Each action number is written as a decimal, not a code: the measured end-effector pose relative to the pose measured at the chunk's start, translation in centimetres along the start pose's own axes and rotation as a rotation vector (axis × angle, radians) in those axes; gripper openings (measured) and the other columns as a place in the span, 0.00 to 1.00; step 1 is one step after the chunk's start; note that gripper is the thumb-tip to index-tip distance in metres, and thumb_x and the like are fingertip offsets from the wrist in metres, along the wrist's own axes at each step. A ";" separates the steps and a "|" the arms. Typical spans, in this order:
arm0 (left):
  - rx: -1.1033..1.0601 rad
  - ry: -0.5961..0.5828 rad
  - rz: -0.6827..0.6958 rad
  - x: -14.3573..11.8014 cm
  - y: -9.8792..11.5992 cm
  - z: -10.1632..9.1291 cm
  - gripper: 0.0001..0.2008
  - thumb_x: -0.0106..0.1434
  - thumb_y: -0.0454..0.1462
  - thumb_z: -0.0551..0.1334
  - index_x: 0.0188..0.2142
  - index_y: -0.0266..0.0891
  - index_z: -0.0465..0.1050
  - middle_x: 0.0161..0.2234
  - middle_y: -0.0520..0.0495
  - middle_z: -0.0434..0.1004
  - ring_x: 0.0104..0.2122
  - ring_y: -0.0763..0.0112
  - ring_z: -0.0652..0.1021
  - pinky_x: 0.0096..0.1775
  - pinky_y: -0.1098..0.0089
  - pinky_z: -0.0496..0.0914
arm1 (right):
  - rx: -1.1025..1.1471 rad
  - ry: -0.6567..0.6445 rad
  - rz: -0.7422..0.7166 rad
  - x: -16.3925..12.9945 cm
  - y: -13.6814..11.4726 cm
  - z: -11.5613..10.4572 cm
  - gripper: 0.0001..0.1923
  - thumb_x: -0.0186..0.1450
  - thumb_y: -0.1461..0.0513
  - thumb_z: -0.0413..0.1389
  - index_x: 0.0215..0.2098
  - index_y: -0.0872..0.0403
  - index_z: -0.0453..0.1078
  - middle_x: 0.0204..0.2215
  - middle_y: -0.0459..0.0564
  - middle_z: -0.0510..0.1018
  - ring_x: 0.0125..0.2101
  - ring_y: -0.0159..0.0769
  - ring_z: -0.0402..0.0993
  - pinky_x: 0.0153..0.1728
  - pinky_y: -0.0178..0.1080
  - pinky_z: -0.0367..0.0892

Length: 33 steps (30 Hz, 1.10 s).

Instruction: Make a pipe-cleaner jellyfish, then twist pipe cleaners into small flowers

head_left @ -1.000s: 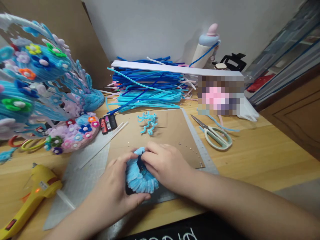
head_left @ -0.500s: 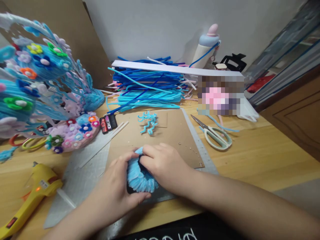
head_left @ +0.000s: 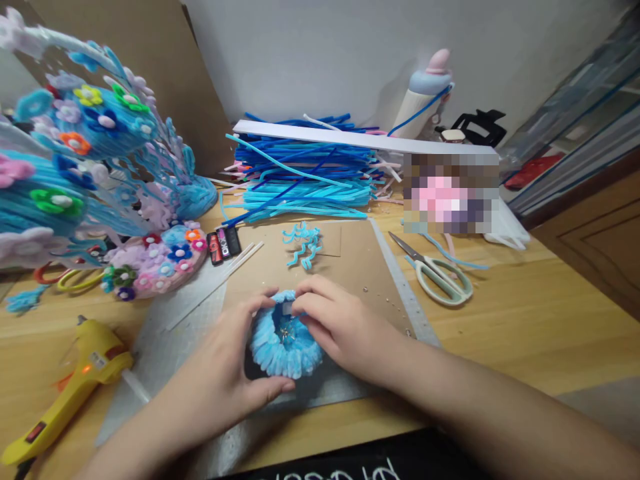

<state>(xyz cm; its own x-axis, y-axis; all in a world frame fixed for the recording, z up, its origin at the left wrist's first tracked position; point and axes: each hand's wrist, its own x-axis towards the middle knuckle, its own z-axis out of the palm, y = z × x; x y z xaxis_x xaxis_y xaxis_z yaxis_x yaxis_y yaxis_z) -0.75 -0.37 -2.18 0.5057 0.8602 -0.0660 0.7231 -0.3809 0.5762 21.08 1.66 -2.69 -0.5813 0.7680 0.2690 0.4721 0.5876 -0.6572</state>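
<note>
Left hand (head_left: 227, 373) cupped the light-blue fuzzy ring (head_left: 285, 343), fingers curled closed around its left side, thumb under its lower edge. Right hand (head_left: 340, 327) fingers pinched shut on the ring's upper rim. Ring appeared bowl-shaped, hollow-centred, resting on the brown cardboard sheet (head_left: 350, 267), below the curled blue pieces (head_left: 301, 241).

Home craft table, heaped pipe cleaners (head_left: 305, 180), yellow glue gun (head_left: 70, 393), scissors (head_left: 440, 277), flowered chenille pieces (head_left: 95, 173)
</note>
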 end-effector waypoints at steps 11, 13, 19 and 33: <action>-0.211 -0.039 -0.034 0.0 0.6 0.1 0.35 0.54 0.42 0.66 0.57 0.51 0.49 0.57 0.46 0.61 0.56 0.59 0.67 0.55 0.56 0.64 | -0.213 -0.003 -0.029 0.6 -0.1 0.1 0.06 0.64 0.66 0.52 0.36 0.56 0.71 0.38 0.52 0.71 0.39 0.37 0.65 0.39 0.38 0.63; -0.205 -0.085 -0.023 0.0 0.6 0.1 0.36 0.55 0.41 0.66 0.58 0.52 0.48 0.58 0.46 0.61 0.57 0.59 0.66 0.56 0.56 0.63 | -0.243 -0.030 -0.035 0.6 -0.1 -0.1 0.05 0.64 0.66 0.53 0.35 0.55 0.72 0.37 0.52 0.71 0.39 0.37 0.65 0.38 0.38 0.62; -0.158 -0.140 -0.028 0.1 0.3 -0.4 0.35 0.56 0.43 0.65 0.58 0.52 0.48 0.58 0.46 0.61 0.57 0.57 0.65 0.57 0.53 0.62 | -0.304 -0.111 -0.102 1.2 0.1 -0.2 0.06 0.64 0.65 0.54 0.34 0.56 0.73 0.40 0.54 0.72 0.41 0.39 0.66 0.39 0.39 0.62; -0.206 -0.092 -0.046 0.3 -0.4 -0.4 0.37 0.54 0.42 0.66 0.59 0.49 0.50 0.59 0.43 0.62 0.57 0.54 0.66 0.56 0.54 0.65 | -0.439 -0.336 -0.252 3.5 0.0 -1.2 0.08 0.65 0.61 0.53 0.35 0.55 0.74 0.41 0.53 0.72 0.40 0.40 0.67 0.37 0.42 0.62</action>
<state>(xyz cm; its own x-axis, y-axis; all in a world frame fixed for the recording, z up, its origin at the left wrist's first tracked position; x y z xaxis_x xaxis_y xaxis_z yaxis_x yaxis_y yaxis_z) -1.05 0.16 -2.10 0.5221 0.8369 -0.1645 0.6399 -0.2568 0.7243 19.80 4.63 -0.89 -0.8542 0.5112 0.0946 0.4806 0.8459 -0.2310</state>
